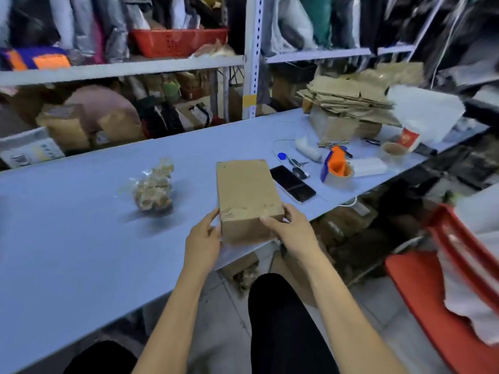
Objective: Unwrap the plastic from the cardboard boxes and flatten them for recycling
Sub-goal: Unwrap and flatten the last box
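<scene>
A plain brown cardboard box [247,195] lies on the blue table [67,238], its near end jutting past the table's front edge. My left hand [202,242] grips its near left corner. My right hand [291,228] grips the near right corner, thumb on top. No plastic shows on this box. A crumpled ball of clear plastic wrap and tape [152,188] lies on the table to the left. A stack of flattened cardboard boxes [348,98] sits at the far right of the table.
Right of the box lie a black phone [293,184], keys [293,161], an orange tape dispenser [337,167] and a cup [394,153]. A red plastic chair [442,292] stands at the right. Metal shelving [253,55] full of goods runs behind the table.
</scene>
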